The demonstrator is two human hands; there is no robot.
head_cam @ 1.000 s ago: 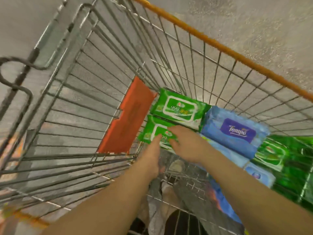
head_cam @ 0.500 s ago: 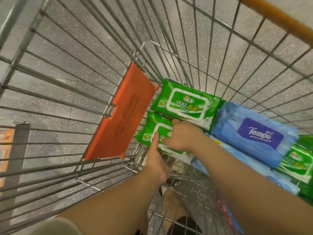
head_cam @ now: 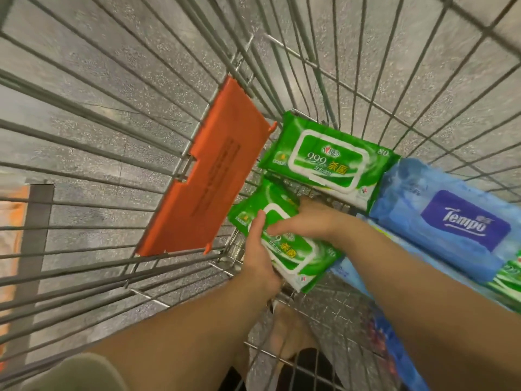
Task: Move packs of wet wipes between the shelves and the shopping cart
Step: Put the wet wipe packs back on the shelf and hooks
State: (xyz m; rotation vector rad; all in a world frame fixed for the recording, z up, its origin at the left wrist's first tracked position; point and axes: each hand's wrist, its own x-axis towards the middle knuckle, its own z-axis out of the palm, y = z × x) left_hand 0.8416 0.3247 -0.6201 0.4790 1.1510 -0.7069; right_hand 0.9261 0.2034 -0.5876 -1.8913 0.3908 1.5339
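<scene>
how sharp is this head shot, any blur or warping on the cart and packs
Head view: the cart wires bow outward, a wide-angle warp; the far green pack prints sharp, the blue pack is soft at its edges; the near green pack, held by left hand and right hand, is mildly smeared.

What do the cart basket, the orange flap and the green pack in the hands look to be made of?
Cart basket: bare metal wire, grey with a dull shine. Orange flap: likely rigid moulded plastic, matte, with notched edges. Green pack, held by left hand and right hand: glossy soft plastic film, wrinkled, with a white lid, seemingly plastic.
</scene>
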